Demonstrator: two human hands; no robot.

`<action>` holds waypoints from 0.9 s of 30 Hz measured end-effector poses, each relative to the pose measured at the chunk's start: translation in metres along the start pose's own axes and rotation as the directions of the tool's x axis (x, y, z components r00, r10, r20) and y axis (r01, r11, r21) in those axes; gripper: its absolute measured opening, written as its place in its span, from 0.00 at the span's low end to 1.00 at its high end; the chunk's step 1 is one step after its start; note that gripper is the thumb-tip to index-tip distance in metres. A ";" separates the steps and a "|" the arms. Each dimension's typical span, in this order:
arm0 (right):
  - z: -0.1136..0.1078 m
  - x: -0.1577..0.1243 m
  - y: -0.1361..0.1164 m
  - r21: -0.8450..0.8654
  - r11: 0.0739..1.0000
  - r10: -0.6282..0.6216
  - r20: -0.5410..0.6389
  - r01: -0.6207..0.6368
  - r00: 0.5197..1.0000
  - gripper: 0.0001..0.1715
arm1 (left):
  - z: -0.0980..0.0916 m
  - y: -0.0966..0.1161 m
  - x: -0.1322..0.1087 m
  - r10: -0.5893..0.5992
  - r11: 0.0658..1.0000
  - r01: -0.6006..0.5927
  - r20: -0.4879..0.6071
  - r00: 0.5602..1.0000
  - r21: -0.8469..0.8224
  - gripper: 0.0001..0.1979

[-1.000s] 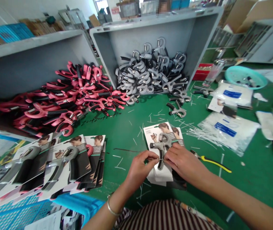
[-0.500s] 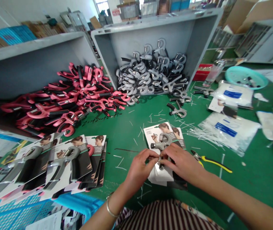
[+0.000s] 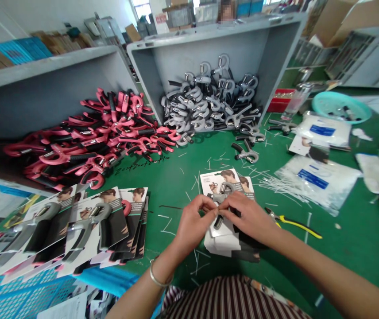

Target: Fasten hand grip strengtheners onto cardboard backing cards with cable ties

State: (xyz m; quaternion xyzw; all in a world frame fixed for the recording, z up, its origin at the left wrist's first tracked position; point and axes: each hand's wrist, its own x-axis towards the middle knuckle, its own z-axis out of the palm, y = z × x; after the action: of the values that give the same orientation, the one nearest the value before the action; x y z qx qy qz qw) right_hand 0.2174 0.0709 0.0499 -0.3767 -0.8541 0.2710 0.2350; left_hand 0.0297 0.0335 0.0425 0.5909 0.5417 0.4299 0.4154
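Note:
In front of me a grey hand grip strengthener [image 3: 226, 188] lies on a printed backing card [image 3: 221, 176], on top of other cards. Over its middle, my left hand [image 3: 194, 220] pinches with thumb and forefinger. My right hand [image 3: 247, 217] meets it there, its fingertips also pinched together. The small thing between the fingertips is too hidden to name. Yellow-handled cutting pliers [image 3: 297, 225] lie just right of my right hand. Loose white plastic ties [image 3: 285, 188] are scattered beyond them.
A tipped grey crate [image 3: 209, 42] holds grey hand grips [image 3: 196, 102]; another crate at left spills red ones [image 3: 110, 128]. Carded grips [image 3: 93, 221] are stacked at left. Plastic bags [image 3: 322, 179], a turquoise plate [image 3: 342, 108] and a white glove [image 3: 378, 175] lie at right.
Both hands have moved slightly up and left over the card, fingertips still together. The grey hand grip strengthener has shifted and turned a little on the card.

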 end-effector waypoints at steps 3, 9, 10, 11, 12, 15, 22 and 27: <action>0.003 0.015 0.009 0.034 0.999 -0.009 -0.022 0.010 1.000 0.05 | -0.004 0.000 0.016 0.024 1.000 -0.024 -0.028 0.999 0.014 0.03; 0.015 0.025 0.021 -0.067 0.997 -0.045 0.003 0.045 0.999 0.08 | -0.006 0.000 0.029 0.070 0.996 -0.070 -0.005 0.998 0.063 0.03; 0.016 0.023 0.022 -0.077 0.996 -0.050 -0.001 0.050 0.999 0.08 | -0.006 -0.001 0.028 0.071 0.997 -0.071 0.012 0.997 0.032 0.03; 0.017 0.021 0.022 -0.071 0.996 -0.049 -0.016 0.047 0.999 0.07 | -0.007 -0.004 0.026 0.071 0.997 -0.071 0.023 0.997 0.003 0.02; 0.017 0.020 0.021 -0.049 0.998 -0.041 -0.034 0.039 0.999 0.06 | -0.007 -0.007 0.024 0.072 0.997 -0.072 0.027 0.997 -0.005 0.01; 0.015 0.017 0.018 0.070 0.998 -0.004 -0.085 0.010 0.996 0.03 | -0.009 -0.023 0.017 0.101 0.984 -0.102 0.014 0.995 0.144 0.12; 0.022 0.018 0.019 0.230 0.967 -0.100 -0.048 0.109 0.994 0.07 | 0.001 -0.055 0.006 0.177 0.919 -0.141 -0.067 0.982 0.368 0.08; 0.013 -0.014 0.031 0.201 0.968 -0.143 -0.037 0.147 0.989 0.08 | 0.003 -0.056 0.004 0.150 0.937 -0.135 -0.022 0.988 0.321 0.09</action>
State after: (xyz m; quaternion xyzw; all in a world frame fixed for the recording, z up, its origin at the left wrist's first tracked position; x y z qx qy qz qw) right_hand 0.2336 0.0739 0.0178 -0.2902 -0.8444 0.3349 0.3011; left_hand 0.0165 0.0410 -0.0120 0.6779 0.5691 0.3794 0.2696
